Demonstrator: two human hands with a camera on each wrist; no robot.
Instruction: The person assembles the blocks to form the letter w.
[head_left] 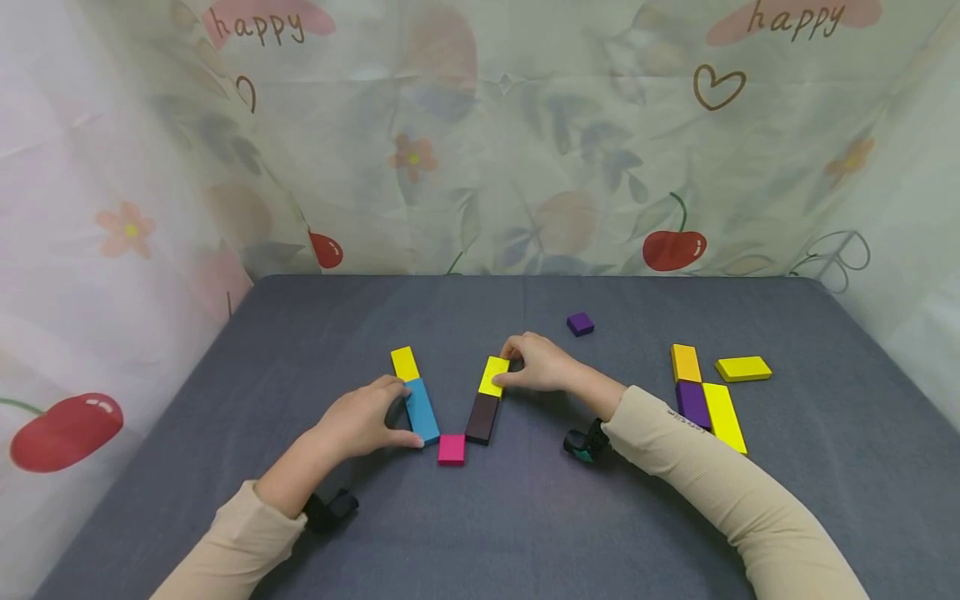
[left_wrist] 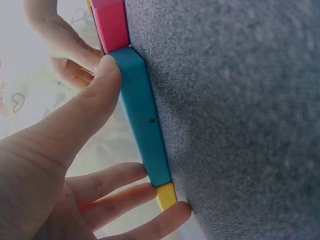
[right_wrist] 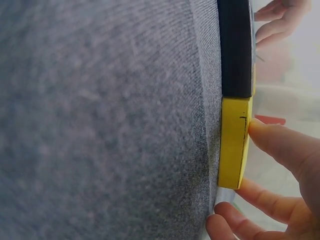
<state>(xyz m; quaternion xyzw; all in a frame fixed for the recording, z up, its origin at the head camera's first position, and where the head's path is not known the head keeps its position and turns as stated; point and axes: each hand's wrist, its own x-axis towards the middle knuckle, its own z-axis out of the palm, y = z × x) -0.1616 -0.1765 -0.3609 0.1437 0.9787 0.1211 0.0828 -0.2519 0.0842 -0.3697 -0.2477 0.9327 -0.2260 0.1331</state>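
Observation:
Blocks form a V on the dark cloth. Its left arm is a blue block [head_left: 422, 412] with a yellow block [head_left: 405, 363] at its far end; its right arm is a dark brown block [head_left: 482, 418] topped by another yellow block [right_wrist: 233, 142]. A pink block [head_left: 452, 450] sits at the bottom. My left hand [head_left: 365, 421] touches the blue block's outer side, thumb near the pink end, fairly straight fingers by the yellow joint. My right hand [head_left: 542, 364] pinches the right-hand yellow block, thumb at its upper edge, index finger at its far end.
A purple block [head_left: 580, 324] lies at the back. On the right are an orange block [head_left: 686, 363], a purple block [head_left: 693, 404], a long yellow block [head_left: 724, 418] and a separate yellow block [head_left: 743, 369]. A patterned curtain [head_left: 510, 167] hangs behind the table.

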